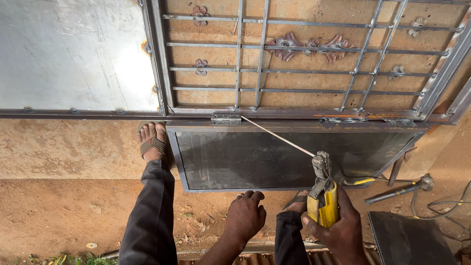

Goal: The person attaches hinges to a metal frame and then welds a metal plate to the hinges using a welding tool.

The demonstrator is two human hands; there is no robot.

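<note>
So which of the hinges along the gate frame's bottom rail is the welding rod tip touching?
The left one, the clean grey steel hinge: the thin welding rod from the yellow electrode holder ends beside it. The rusty right hinge is untouched.

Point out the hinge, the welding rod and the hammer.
hinge (pixel 226 119): head view, middle of the small metal plate on the frame.
welding rod (pixel 277 137): head view, midway along the thin rod.
hammer (pixel 398 192): head view, on the handle, lying on the ground.
</note>
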